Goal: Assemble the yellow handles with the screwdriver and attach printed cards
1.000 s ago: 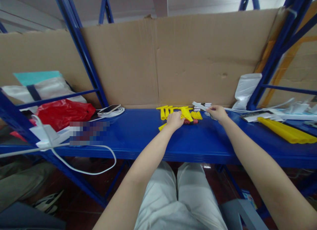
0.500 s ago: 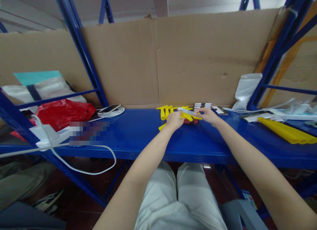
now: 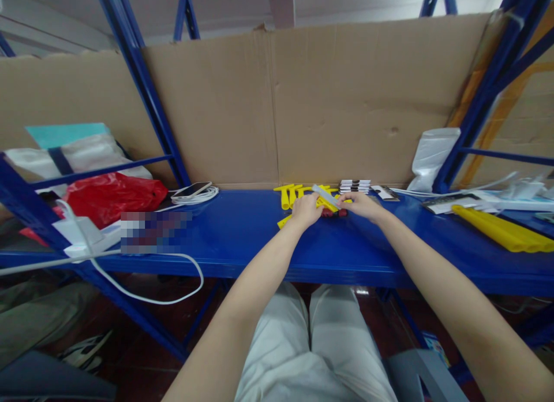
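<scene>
My left hand (image 3: 306, 209) and right hand (image 3: 362, 204) both pinch a small white strip (image 3: 327, 196), one at each end, held just above the yellow plastic pieces (image 3: 298, 195) lying on the blue shelf (image 3: 242, 234).

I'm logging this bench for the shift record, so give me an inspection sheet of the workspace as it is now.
Surface: blue shelf, bare in front.
Job's things: white strip; yellow plastic parts heaped beneath.
Clutter: red bag, phone, white pouch, yellow bars, small white stack.
Grips: left hand and right hand both pinch the strip.
Cables: white cable hangs off the front edge.
Surroundings: cardboard sheet behind, blue posts.
</scene>
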`<move>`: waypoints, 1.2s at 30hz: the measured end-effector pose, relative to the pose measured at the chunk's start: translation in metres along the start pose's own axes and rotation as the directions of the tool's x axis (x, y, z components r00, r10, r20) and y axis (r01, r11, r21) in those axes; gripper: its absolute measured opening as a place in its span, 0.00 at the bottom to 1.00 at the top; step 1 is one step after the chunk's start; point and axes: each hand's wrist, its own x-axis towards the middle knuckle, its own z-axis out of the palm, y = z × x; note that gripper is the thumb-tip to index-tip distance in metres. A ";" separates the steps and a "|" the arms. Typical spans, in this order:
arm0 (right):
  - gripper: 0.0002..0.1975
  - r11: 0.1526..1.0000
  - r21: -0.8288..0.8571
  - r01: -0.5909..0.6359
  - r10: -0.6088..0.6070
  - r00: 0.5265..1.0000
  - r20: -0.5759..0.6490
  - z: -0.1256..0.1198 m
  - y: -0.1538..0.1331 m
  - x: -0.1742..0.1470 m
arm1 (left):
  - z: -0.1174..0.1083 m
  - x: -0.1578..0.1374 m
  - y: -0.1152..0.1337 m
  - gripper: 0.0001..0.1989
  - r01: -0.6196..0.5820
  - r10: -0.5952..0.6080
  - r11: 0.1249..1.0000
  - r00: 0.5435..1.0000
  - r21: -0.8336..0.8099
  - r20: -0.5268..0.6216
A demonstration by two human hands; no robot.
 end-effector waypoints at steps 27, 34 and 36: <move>0.17 0.946 -0.324 0.034 0.059 0.960 0.275 -0.011 -0.006 -0.011 | 0.001 0.000 -0.002 0.15 0.012 -0.013 1.000 1.000 0.028 0.023; 0.22 0.951 -0.302 -0.058 0.237 0.763 0.601 -0.029 -0.003 -0.025 | 0.003 0.001 -0.002 0.16 -0.009 0.009 1.000 1.000 0.027 0.005; 0.21 0.959 -0.283 -0.025 0.205 0.751 0.627 -0.026 -0.006 -0.025 | 0.003 0.001 -0.002 0.16 -0.017 0.017 1.000 1.000 0.026 -0.002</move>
